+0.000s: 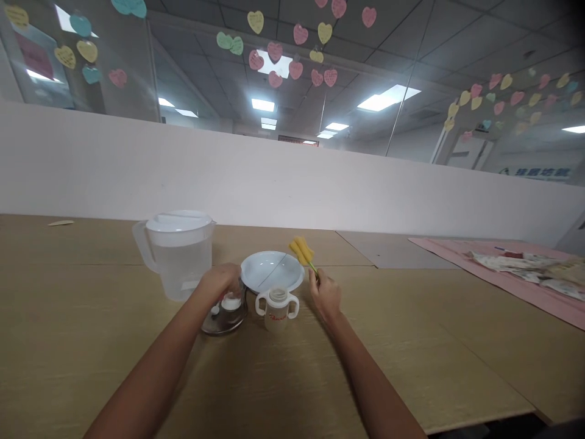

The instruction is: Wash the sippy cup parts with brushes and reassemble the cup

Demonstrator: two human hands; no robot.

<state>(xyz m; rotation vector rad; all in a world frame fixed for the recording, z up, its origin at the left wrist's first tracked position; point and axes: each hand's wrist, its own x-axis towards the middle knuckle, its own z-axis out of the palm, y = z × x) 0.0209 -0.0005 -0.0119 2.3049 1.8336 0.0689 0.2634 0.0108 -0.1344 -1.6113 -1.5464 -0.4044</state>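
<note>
Left of the two-handled cup and behind it, see a lidded pitcher, upright and apparently unheld. Just left of the cup, reaching down over a round metal tray with the left hand, knuckles up, fingers curled toward a white piece. Fingertips hidden, so impossible to tell whether closed on the piece or merely beside it. Probably at the step of handling a small part on the tray, with the other hand occupied. To lift anything there, probably needing a pinch from above and a path clear of the cup.

At the landmark itself, note an upright stance, an uncovered mouth and no touch from either hand. Directly behind it, partly covered by it, see a white bowl.

Right of the cup, gripping a sponge brush in the right hand, closed firmly around the green handle, forearm slanting in from lower right, yellow head tilted up and leftward near the bowl's rim. To bring that head to the cup, likely needing a leftward swing, a downward tip and alignment with the open neck.
</note>
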